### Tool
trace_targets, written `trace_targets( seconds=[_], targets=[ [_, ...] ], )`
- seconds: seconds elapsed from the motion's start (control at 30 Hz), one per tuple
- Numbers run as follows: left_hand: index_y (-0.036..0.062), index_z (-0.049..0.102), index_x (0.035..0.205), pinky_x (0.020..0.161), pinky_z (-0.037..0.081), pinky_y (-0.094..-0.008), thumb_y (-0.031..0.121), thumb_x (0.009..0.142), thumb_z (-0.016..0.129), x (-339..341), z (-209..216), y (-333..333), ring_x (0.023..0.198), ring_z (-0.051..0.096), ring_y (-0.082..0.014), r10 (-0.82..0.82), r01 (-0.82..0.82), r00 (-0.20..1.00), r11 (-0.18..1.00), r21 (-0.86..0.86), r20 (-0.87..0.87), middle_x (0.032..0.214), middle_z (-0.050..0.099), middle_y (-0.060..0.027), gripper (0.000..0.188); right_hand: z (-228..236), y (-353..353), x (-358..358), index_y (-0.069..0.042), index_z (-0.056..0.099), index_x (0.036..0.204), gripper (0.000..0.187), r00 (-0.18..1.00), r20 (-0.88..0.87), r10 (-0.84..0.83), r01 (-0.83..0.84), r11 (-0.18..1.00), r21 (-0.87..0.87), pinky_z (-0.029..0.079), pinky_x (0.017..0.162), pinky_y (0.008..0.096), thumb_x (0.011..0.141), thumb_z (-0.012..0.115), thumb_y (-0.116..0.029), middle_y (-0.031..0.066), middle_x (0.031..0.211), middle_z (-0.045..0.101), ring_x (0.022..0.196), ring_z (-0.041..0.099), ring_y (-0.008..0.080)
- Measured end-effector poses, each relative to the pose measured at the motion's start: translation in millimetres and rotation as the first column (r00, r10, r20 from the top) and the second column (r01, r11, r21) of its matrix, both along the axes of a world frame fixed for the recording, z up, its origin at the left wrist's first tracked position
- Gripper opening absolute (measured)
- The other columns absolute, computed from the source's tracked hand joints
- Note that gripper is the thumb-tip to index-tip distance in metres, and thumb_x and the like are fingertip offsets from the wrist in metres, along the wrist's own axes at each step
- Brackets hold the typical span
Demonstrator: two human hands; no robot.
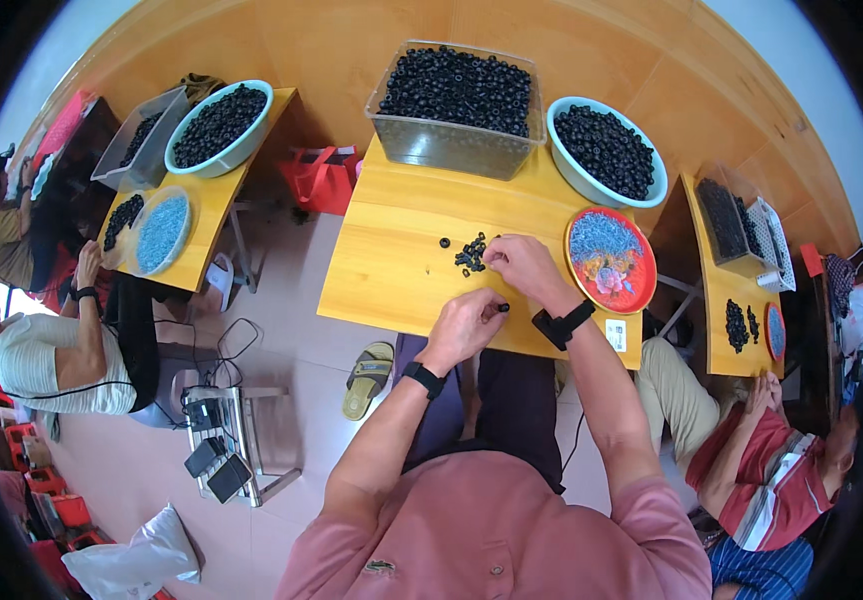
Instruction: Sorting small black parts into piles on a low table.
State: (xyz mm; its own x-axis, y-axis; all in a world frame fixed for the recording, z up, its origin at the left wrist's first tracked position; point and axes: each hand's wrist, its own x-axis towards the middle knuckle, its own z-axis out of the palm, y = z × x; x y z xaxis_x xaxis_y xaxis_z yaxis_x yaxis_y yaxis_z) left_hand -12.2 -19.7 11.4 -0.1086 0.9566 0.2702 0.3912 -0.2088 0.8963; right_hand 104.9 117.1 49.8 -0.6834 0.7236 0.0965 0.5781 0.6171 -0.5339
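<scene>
My left hand is closed near the front edge of the yellow wooden table, with a small black cylindrical piece showing at its fingertips. Just beyond it, my right hand reaches to a loose pile of small black ring-like pieces. Its fingertips are pinched together at the pile's right side; whatever they grip is too small to make out. One black ring lies apart, left of the pile. To the right sits a red flowered tray bearing many thin blue-grey pieces.
At the table's back stand a clear plastic box and a pale green basin, both full of black rings. Co-workers sit at similar tables left and right. A metal stool with cables and a slipper are on the floor.
</scene>
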Motion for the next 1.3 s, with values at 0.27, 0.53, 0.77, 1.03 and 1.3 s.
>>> trace_targets(
  seconds=[0.27,0.53,0.77,1.03,1.3],
  targets=[
    [0.0002,0.069,0.097,0.065,0.054,-0.033,0.011,0.085,0.076,-0.6,-6.2,2.2,0.067,0.066,-0.0214,-0.004,0.002,1.0,0.999,-0.035,-0.03,0.079,0.069,-0.0133,0.017,-11.9,-7.1,0.3,-0.008,0.073,0.089,0.013,0.999,-0.013,0.05,-0.049,0.995,0.092,0.054,0.075,0.0456,0.084,0.062,-0.012,0.0119,0.091,0.072,0.085,0.069,0.0343],
    [-0.0005,0.068,0.096,0.06,0.048,-0.0253,0.009,0.089,0.076,-1.0,-10.8,4.5,0.064,0.056,-0.0055,0.078,-0.059,0.982,0.992,-0.115,0.171,0.07,0.064,-0.0026,0.015,-13.3,-16.8,22.0,-0.003,0.07,0.091,0.011,0.986,-0.139,-0.095,0.08,0.991,-0.111,0.055,0.073,0.0425,0.083,0.066,-0.009,0.016,0.088,0.071,0.082,0.07,0.0342],
    [-0.001,0.069,0.099,0.061,0.05,-0.0263,0.008,0.089,0.075,-0.6,-6.3,7.1,0.063,0.06,-0.0081,0.108,-0.085,0.981,0.986,-0.142,0.164,0.073,0.069,-0.0055,0.014,-11.3,-52.6,47.5,-0.002,0.07,0.097,0.014,0.959,-0.258,-0.116,0.085,0.988,-0.128,0.055,0.073,0.041,0.085,0.069,-0.008,0.0162,0.088,0.071,0.08,0.069,0.0342],
    [-0.0013,0.07,0.1,0.065,0.052,-0.026,0.008,0.089,0.075,-1.7,-11.7,8.3,0.067,0.064,-0.0094,0.099,-0.074,0.978,0.988,-0.139,0.183,0.076,0.071,-0.0062,0.015,-13.7,-72.0,49.0,-0.003,0.069,0.099,0.012,0.916,-0.394,-0.071,0.1,0.993,0.055,0.055,0.076,0.0419,0.088,0.066,-0.007,0.0149,0.093,0.069,0.086,0.068,0.0346],
    [-0.0017,0.07,0.101,0.065,0.052,-0.0265,0.007,0.088,0.074,-1.7,-9.6,7.5,0.067,0.063,-0.0099,0.098,-0.083,0.988,0.989,-0.126,0.121,0.076,0.07,-0.0064,0.016,-17.5,-69.5,46.8,-0.004,0.066,0.097,0.01,0.939,-0.344,0.025,0.058,0.972,0.227,0.055,0.074,0.0421,0.088,0.067,-0.009,0.0128,0.091,0.068,0.085,0.067,0.0333]
  ],
)
